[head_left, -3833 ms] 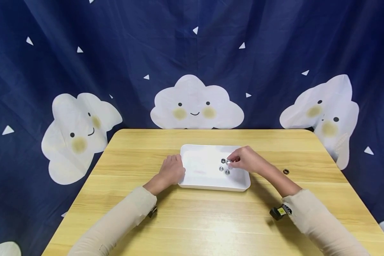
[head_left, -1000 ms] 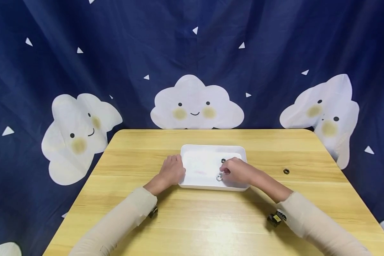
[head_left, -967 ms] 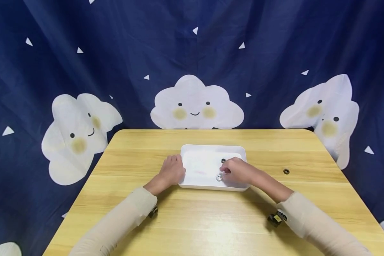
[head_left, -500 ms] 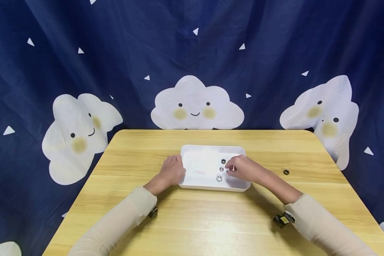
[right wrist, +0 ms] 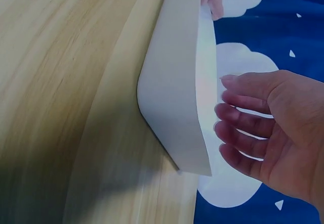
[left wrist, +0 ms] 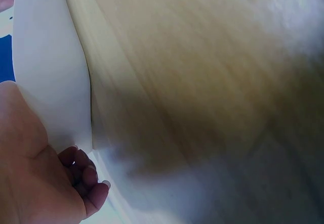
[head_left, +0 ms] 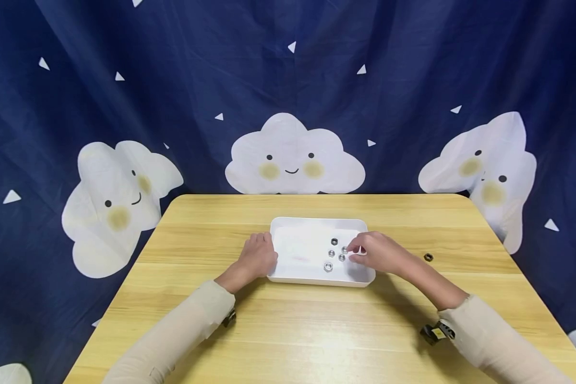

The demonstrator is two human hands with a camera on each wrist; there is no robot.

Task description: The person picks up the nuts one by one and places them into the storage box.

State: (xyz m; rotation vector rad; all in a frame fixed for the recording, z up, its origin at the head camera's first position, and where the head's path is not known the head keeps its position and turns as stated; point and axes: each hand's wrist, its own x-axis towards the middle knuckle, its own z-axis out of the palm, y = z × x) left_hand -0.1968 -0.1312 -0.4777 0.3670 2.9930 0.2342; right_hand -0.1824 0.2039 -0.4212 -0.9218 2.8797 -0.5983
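Note:
A white tray (head_left: 300,248) lies on the table, and my left hand (head_left: 259,256) grips its left end. The left wrist view shows the thumb side of that hand (left wrist: 35,168) against the tray wall (left wrist: 55,72), with the other fingers curled. Inside the tray are a dark nut (head_left: 334,241), a larger silver nut (head_left: 328,266) near the front, and smaller silver nuts (head_left: 332,253). My right hand (head_left: 376,252) hovers over the right end, fingertips close to a silver nut (head_left: 344,249). In the right wrist view its fingers (right wrist: 248,120) are loosely bent and hold nothing.
Another dark nut (head_left: 428,257) lies on the wooden table (head_left: 307,330), right of the tray and beyond my right forearm. A dark blue curtain (head_left: 192,64) with cloud prints hangs behind the table's far edge.
My right hand has set the larger silver nut down near the tray's front, let go and drawn back rightward, uncovering the smaller nuts. My left hand has stayed on the tray.

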